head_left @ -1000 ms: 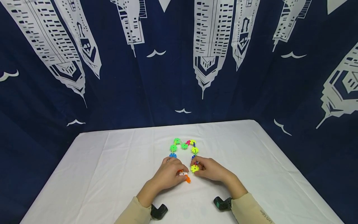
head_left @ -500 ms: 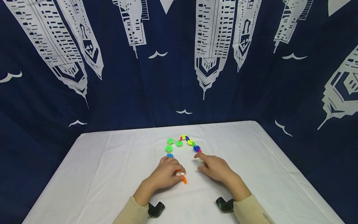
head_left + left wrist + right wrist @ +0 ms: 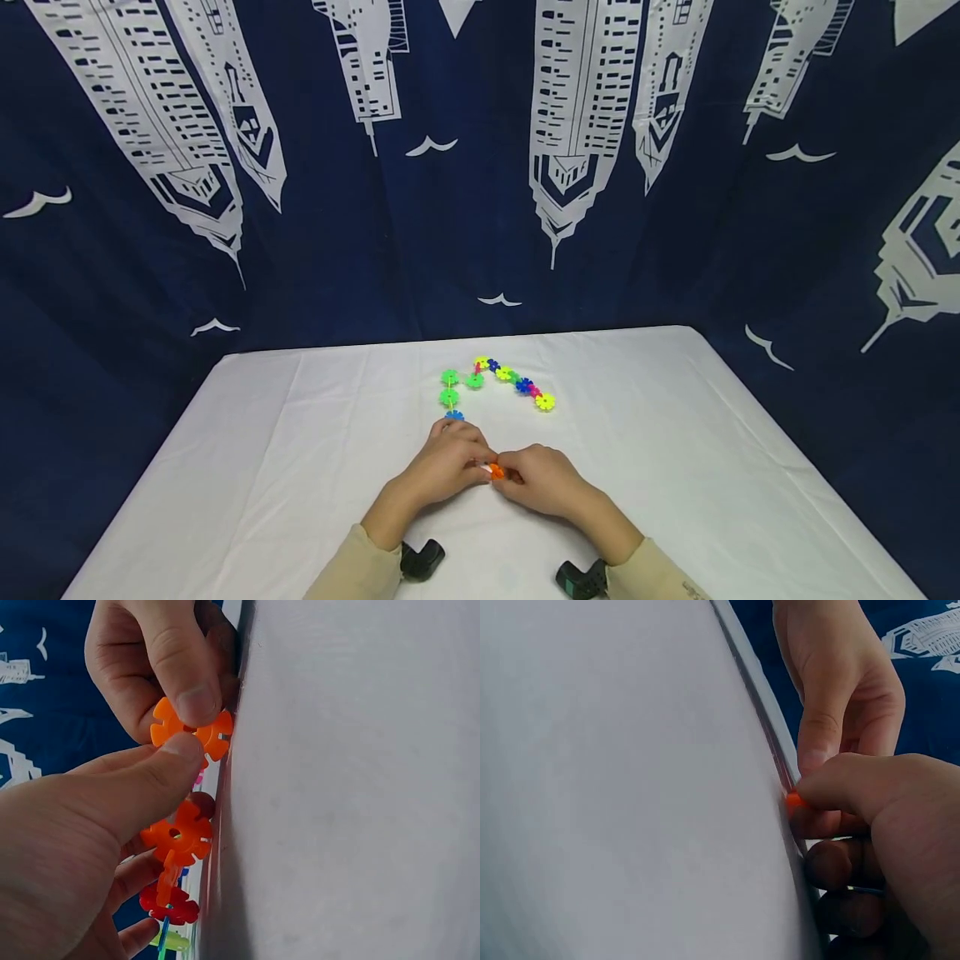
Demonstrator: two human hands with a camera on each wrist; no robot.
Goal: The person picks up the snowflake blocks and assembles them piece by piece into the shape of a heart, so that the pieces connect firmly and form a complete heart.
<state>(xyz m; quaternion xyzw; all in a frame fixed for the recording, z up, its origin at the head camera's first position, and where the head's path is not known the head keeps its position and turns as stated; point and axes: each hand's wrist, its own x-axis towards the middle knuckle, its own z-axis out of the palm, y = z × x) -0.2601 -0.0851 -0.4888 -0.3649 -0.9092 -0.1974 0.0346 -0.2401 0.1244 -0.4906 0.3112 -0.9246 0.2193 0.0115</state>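
My left hand (image 3: 447,464) and my right hand (image 3: 542,482) meet at the near middle of the table. Between their fingertips is an orange notched plastic disc (image 3: 497,472), part of a chain of interlocking discs. In the left wrist view, my right thumb presses this orange disc (image 3: 214,739) from above, while my left thumb lies on its lower edge. Under my left hand's fingers run a second orange disc (image 3: 184,836) and a red disc (image 3: 171,906). In the right wrist view only a bit of orange disc (image 3: 793,801) shows; my fingers hide the rest.
Beyond the hands, linked discs bend over the white-clothed table (image 3: 300,483): a blue disc (image 3: 453,415), green discs (image 3: 449,397), and a loose-looking end with a yellow disc (image 3: 545,402). A dark blue curtain (image 3: 450,250) hangs behind the table.
My right hand has let go of the yellow end of the chain, which has swung outward to the right and away. That hand has come back left to the orange disc at my left fingertips.
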